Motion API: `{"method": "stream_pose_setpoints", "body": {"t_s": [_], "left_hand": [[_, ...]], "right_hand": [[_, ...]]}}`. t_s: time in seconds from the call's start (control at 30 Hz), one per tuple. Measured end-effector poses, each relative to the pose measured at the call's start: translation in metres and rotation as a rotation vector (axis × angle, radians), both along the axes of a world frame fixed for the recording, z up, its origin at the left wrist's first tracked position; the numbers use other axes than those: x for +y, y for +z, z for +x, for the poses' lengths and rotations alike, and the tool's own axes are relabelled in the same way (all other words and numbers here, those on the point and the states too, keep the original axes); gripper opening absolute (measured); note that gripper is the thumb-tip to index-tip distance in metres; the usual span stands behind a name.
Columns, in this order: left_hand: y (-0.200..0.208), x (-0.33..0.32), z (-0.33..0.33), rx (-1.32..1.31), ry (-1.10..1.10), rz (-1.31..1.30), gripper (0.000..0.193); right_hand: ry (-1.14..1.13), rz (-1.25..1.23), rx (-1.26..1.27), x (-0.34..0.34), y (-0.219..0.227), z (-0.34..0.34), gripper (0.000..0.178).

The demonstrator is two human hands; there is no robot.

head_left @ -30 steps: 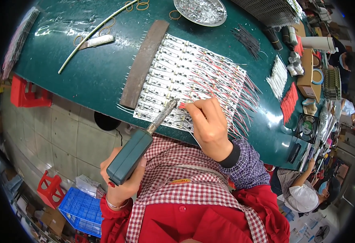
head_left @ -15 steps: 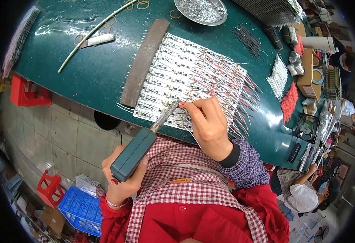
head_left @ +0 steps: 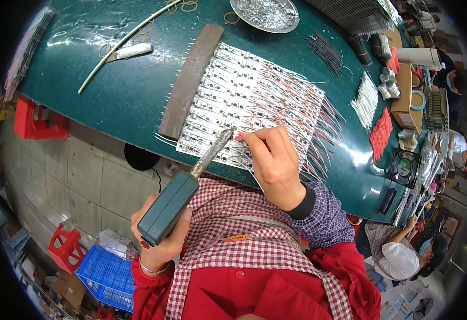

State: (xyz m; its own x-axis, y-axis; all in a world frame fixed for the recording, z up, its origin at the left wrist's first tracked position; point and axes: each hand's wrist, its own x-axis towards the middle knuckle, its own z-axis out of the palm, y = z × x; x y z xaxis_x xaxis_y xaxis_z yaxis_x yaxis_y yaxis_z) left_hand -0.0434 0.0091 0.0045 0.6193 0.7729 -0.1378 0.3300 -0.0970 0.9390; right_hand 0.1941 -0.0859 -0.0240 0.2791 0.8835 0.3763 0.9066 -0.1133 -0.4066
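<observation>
The left hand (head_left: 161, 240) is wrapped around the green handle of a soldering iron (head_left: 182, 200), fingers curled shut on it near the person's chest, and the iron's grey, crusted shaft slants up and to the right until its tip meets the near edge of a sheet of white circuit strips (head_left: 244, 101) lying on the green table (head_left: 110, 90). The right hand (head_left: 273, 162) rests on that same near edge, just right of the tip, with thumb and forefinger pinched together on a thin red wire (head_left: 240, 136) (only a short end of it shows, so how far it runs cannot be told). Red and white leads fan out from the right side of the sheet, spilling toward the table's edge. A long dark bar (head_left: 188, 80) lies along the sheet's left side, touching it. Farther left on the table are a slim pale rod (head_left: 118, 48) and a short white-handled tool (head_left: 129, 52) beside it. At the far edge sits a round metal dish (head_left: 264, 13) heaped with silvery scraps. To the right, well apart from the sheet, lie a bundle of black wires (head_left: 326, 50), a bundle of white wires (head_left: 365, 100) and a bundle of red wires (head_left: 381, 133). Another person (head_left: 404, 256) sits at the lower right.
</observation>
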Motion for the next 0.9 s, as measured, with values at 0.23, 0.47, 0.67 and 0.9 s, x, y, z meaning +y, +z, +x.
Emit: {"method": "stream_pose_setpoints", "body": {"t_s": [0.23,0.47,0.67,0.9], "left_hand": [[0.002,-0.001,-0.004,-0.010,0.000,0.064,0.021],[0.007,-0.001,-0.003,0.005,-0.055,0.120,0.021],[0.009,0.001,0.001,0.005,-0.086,0.124,0.020],[0.012,0.000,0.005,0.013,-0.059,0.102,0.016]], "right_hand": [[0.028,0.071,0.024,-0.002,0.005,-0.007,0.025],[0.029,0.050,0.020,-0.005,0.002,-0.008,0.025],[0.019,0.007,0.027,-0.006,0.003,-0.010,0.025],[0.031,-0.023,0.033,-0.006,0.004,-0.010,0.030]]}}
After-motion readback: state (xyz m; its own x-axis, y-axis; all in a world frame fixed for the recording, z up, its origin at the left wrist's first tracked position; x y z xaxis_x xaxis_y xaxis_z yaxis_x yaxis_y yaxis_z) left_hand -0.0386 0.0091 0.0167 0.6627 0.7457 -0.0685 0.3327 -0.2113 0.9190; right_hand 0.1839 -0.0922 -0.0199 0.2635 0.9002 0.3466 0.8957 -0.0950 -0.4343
